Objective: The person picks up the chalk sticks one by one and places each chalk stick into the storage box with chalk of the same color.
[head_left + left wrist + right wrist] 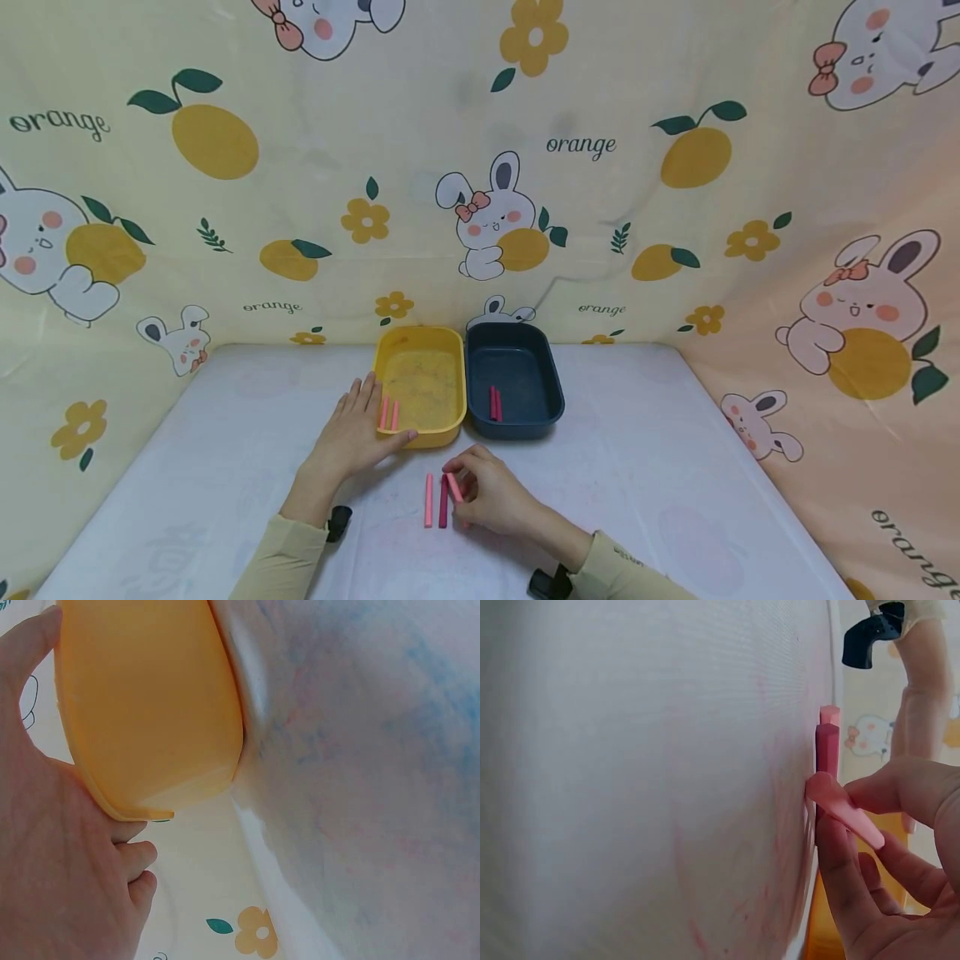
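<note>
My right hand (pixel 491 496) pinches a light pink crayon (pixel 844 808) between thumb and fingers, low over the table. Just left of it lie a dark magenta crayon (pixel 443 502) and another light pink crayon (pixel 428 500), side by side. With straight fingers, my left hand (pixel 358 429) rests on the near left corner of the yellow bin (pixel 420 439), its thumb along the front rim. Two light pink crayons (pixel 395 415) are inside that bin. The dark blue bin (pixel 517 430) holds two magenta crayons (pixel 496 404).
Both bins stand side by side at the back of the white table (pixel 637 467), close to a printed cloth backdrop (pixel 420 125). The cloth also runs along the right side. Blue and pink smudges mark the tabletop in the left wrist view.
</note>
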`<state>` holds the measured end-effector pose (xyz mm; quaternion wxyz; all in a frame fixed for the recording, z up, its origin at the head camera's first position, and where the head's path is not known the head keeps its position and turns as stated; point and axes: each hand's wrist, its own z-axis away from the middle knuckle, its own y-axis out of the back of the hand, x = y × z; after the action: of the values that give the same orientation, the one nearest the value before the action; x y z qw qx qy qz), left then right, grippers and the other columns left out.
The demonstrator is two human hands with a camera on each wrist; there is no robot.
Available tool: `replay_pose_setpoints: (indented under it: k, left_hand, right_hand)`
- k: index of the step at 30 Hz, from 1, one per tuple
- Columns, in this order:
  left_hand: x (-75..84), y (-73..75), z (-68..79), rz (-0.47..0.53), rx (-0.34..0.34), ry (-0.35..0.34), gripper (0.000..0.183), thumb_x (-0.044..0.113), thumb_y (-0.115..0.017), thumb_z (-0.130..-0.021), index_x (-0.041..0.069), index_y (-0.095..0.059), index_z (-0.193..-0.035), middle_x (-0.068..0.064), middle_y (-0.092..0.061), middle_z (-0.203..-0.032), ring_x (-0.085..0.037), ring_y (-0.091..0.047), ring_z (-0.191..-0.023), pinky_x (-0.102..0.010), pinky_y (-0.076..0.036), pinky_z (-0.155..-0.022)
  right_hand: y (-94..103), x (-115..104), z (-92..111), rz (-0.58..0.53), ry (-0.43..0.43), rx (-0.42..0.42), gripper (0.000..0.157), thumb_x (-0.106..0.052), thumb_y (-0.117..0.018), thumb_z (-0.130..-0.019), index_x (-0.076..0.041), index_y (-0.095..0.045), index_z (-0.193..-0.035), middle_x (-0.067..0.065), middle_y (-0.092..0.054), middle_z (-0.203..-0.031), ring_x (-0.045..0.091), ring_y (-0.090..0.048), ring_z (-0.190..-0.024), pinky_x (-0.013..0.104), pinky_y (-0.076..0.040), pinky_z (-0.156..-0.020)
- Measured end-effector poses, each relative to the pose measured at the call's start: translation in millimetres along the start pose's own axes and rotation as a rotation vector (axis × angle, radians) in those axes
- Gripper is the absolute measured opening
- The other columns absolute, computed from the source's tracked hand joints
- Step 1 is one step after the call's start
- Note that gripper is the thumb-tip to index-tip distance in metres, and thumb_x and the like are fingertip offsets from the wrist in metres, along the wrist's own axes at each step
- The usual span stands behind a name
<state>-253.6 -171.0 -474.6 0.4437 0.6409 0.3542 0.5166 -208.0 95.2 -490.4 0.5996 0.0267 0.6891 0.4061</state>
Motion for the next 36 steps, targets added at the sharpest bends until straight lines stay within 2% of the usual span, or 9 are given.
replay_pose_setpoints:
  k: [12, 21, 30, 36]
  left_hand:
    - [1.5, 1.4, 0.2, 0.001, -0.009, 0.008, 0.118, 0.077, -0.055, -0.091, -0.011, -0.018, -0.161, -0.027, -0.011, -0.171, -0.047, -0.011, -0.157, -0.058, -0.015, -0.127]
    - [1.9, 1.8, -0.4, 0.009, -0.013, 0.017, 0.116, 0.075, -0.057, -0.092, -0.011, -0.019, -0.161, -0.027, -0.011, -0.171, -0.047, -0.011, -0.157, -0.058, -0.015, -0.128]
    - [2.2, 1.3, -0.9, 0.009, -0.013, 0.018, 0.115, 0.073, -0.059, -0.092, -0.011, -0.019, -0.16, -0.027, -0.011, -0.171, -0.047, -0.011, -0.157, -0.059, -0.015, -0.127]
    - [2.9, 1.8, -0.6, 0.017, -0.012, 0.017, 0.114, 0.071, -0.06, -0.093, -0.011, -0.019, -0.16, -0.028, -0.011, -0.171, -0.047, -0.011, -0.157, -0.059, -0.014, -0.127]
  right_hand:
    - [2.2, -3, 2, -0.031, 0.052, 0.059, 0.034, -0.005, -0.076, -0.092, -0.007, -0.067, -0.125, -0.004, -0.061, -0.11, 0.008, -0.063, -0.091, 0.018, -0.057, -0.078]
    - [2.4, -6, 1, -0.034, 0.093, 0.14, 0.029, -0.006, -0.074, -0.095, -0.006, -0.068, -0.123, -0.002, -0.062, -0.113, 0.008, -0.064, -0.093, 0.02, -0.057, -0.08]
    - [2.5, -9, -4, -0.085, 0.181, 0.246, 0.028, 0.006, -0.069, -0.093, 0.0, -0.067, -0.12, 0.005, -0.062, -0.112, 0.011, -0.066, -0.09, 0.022, -0.06, -0.08]
    - [5.0, -16, -7, -0.141, 0.178, 0.279, 0.027, 0.001, -0.072, -0.094, -0.002, -0.067, -0.121, 0.006, -0.063, -0.114, 0.013, -0.068, -0.091, 0.022, -0.061, -0.08]
